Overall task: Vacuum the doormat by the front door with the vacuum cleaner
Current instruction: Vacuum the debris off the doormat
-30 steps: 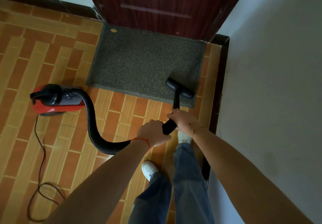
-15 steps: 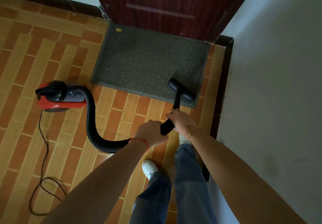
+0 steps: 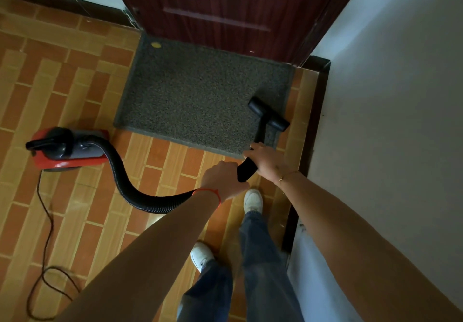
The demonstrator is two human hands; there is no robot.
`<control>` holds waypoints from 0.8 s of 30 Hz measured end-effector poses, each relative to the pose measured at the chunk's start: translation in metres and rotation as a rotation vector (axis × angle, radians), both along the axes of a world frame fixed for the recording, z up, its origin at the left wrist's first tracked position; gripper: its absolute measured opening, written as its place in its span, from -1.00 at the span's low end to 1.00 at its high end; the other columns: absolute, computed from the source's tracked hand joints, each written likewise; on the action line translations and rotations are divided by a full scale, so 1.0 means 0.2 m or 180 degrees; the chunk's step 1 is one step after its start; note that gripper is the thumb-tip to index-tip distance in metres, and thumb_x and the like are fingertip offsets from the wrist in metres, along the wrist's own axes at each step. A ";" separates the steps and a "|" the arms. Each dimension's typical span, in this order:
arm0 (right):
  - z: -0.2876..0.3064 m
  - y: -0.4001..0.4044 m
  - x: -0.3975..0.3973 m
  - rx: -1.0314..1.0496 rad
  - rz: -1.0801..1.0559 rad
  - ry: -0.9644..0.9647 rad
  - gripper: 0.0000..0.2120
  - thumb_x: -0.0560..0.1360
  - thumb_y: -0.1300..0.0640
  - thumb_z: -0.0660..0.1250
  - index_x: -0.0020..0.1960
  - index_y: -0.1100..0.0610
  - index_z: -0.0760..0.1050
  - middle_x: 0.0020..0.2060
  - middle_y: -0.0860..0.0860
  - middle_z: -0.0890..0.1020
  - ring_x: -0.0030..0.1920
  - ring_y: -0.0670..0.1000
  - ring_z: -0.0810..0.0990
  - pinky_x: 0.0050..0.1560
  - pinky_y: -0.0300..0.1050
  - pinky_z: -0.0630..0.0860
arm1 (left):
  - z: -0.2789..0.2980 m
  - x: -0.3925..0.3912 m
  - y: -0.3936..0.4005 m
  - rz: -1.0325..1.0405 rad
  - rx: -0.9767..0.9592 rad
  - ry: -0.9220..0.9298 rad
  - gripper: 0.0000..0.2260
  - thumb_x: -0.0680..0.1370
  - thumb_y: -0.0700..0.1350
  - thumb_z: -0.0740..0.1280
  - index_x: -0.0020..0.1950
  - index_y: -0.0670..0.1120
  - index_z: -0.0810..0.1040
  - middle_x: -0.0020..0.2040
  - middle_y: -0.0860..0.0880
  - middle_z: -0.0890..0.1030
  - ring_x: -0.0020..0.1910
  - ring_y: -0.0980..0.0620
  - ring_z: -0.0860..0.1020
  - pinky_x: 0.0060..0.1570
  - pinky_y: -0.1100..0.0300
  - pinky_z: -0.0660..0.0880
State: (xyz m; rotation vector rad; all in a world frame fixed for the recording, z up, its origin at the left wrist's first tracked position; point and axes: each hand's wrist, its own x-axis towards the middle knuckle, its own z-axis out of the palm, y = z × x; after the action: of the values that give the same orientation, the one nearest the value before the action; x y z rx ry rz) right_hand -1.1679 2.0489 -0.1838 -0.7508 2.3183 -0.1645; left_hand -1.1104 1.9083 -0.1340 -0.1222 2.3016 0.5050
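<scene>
The black wand (image 3: pixel 250 163) is clasped by both the left hand (image 3: pixel 223 180) and right hand (image 3: pixel 268 160). Its nozzle (image 3: pixel 268 117) is laid on the doormat (image 3: pixel 200 101)'s right near corner; most of the mat seems left uncovered.

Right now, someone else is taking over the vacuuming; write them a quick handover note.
Left hand grips the rear of the black wand; right hand grips it further forward.
The nozzle rests on the doormat at its near right corner, by the door.
The red vacuum cleaner sits on the floor to the left, hose trailing.
Done: cannot tell how much.
Left: a yellow speck lies at the far left corner; sweep that way.
</scene>
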 end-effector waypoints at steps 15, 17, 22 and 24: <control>-0.01 0.17 -0.72 0.0299 0.0148 -0.0026 -0.73 0.53 0.35 0.23 0.18 0.14 0.43 0.16 0.15 0.50 0.26 0.24 0.46 0.08 0.09 0.56 | -0.03 -0.70 0.20 0.0126 -0.0056 -0.0015 -0.80 0.46 0.00 0.31 -0.31 0.03 0.34 -0.35 0.05 0.47 -0.43 0.10 0.43 -0.50 0.25 0.30; -0.01 0.19 -0.80 0.0308 0.0147 0.0004 -0.72 0.52 0.36 0.24 0.18 0.14 0.43 0.16 0.15 0.50 0.25 0.22 0.47 0.09 0.09 0.56 | -0.03 -0.77 0.22 0.0118 -0.0072 0.0025 -0.83 0.45 0.00 0.31 -0.28 0.01 0.38 -0.34 0.03 0.48 -0.41 0.08 0.45 -0.46 0.25 0.35; -0.04 0.24 -0.93 0.0225 0.0114 0.0214 -0.74 0.49 0.34 0.30 0.14 0.14 0.44 0.15 0.14 0.49 0.23 0.21 0.48 0.10 0.10 0.56 | -0.05 -0.90 0.27 0.0170 -0.0028 0.0059 -0.89 0.46 -0.01 0.31 -0.13 -0.03 0.49 -0.33 0.03 0.48 -0.38 0.05 0.48 -0.46 0.26 0.35; -0.06 0.26 -0.97 0.0194 0.0163 0.0211 -0.73 0.48 0.34 0.31 0.14 0.13 0.45 0.15 0.13 0.49 0.23 0.20 0.49 0.12 0.10 0.56 | -0.06 -0.93 0.29 0.0198 -0.0001 0.0081 -0.88 0.46 -0.01 0.31 -0.11 -0.03 0.49 -0.34 0.04 0.47 -0.40 0.09 0.46 -0.49 0.27 0.32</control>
State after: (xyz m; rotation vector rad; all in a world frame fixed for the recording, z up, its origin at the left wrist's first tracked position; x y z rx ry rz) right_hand -1.3616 2.1005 -0.1950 -0.7950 2.3529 -0.0462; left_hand -1.2960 1.9660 -0.1462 -0.1892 2.3285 0.5406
